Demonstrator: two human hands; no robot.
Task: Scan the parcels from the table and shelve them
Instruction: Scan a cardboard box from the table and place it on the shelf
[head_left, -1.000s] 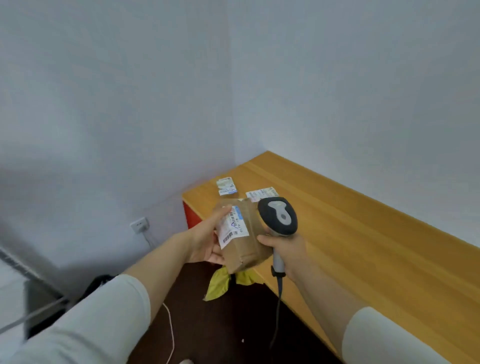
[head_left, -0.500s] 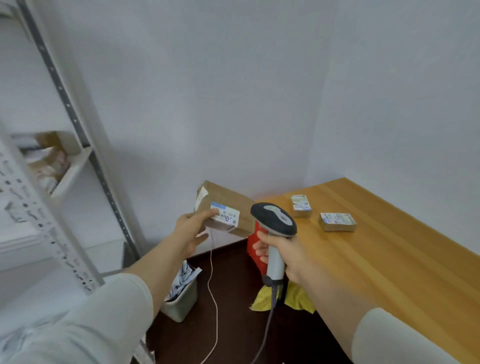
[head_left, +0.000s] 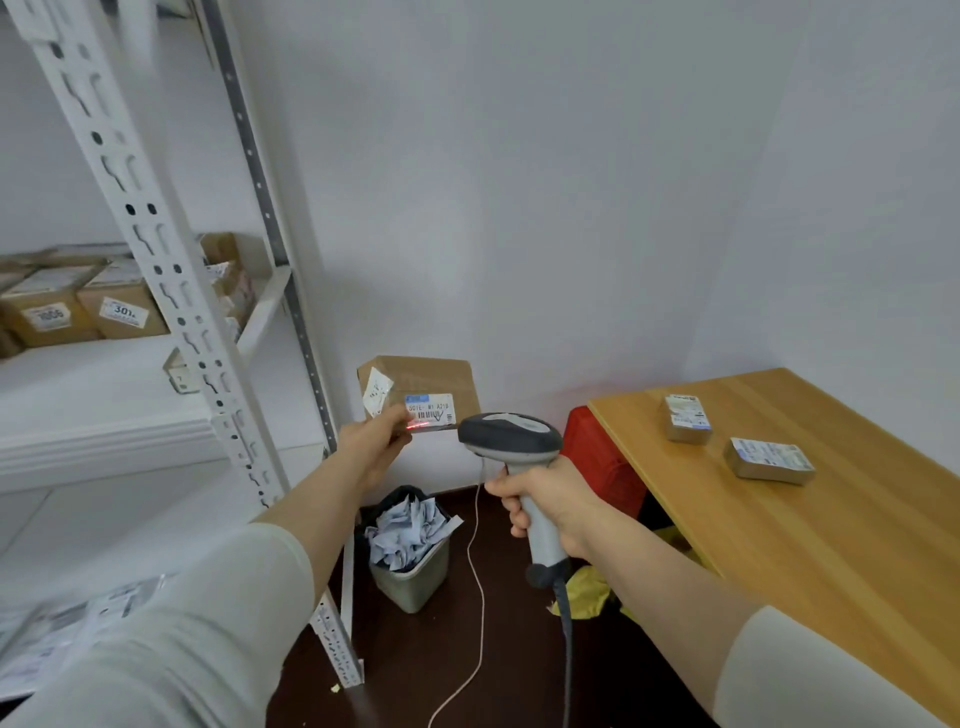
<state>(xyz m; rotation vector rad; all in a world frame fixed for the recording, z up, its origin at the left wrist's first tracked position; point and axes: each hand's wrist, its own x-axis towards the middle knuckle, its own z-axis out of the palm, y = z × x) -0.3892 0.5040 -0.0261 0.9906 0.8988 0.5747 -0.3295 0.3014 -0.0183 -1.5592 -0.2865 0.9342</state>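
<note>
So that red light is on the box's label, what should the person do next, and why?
Probably carry the parcel in the left hand over to the shelf on the left. The scanner in the right hand casts its red line on the barcode label, so the scan looks nearly done, and shelved boxes show where parcels go.

This was a small parcel storeroom: slotted white metal shelving held numbered cardboard boxes, and labelled parcels lay on a wooden table near a corded barcode scanner.
</note>
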